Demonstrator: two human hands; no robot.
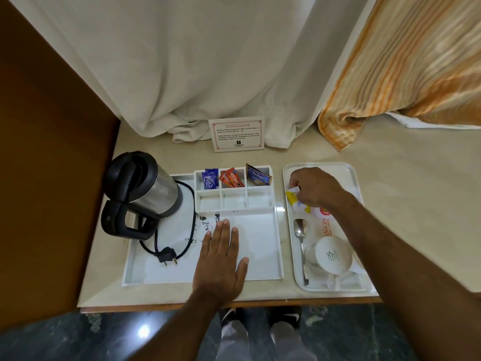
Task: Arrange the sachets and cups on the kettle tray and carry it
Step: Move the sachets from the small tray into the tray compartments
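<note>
The white kettle tray (260, 267) lies on the counter with a steel and black kettle (145, 188) at its left. Its back compartments hold a blue sachet (210, 179), red Nescafe sachets (232, 177) and a Tetley tea bag (258, 176); the front compartments look empty. My left hand (223, 259) rests flat and open on the tray floor. My right hand (313, 187) pinches white and yellow sachets (298, 201) over the side tray (346, 173). A white cup (333, 255) lies on its side there beside a spoon (300, 243).
A printed notice card (237, 135) stands behind the kettle tray against white curtains. An orange striped curtain (390, 87) hangs at the right. A brown wooden panel (52, 178) borders the counter's left. The kettle's cord and plug (168, 256) lie on the tray floor.
</note>
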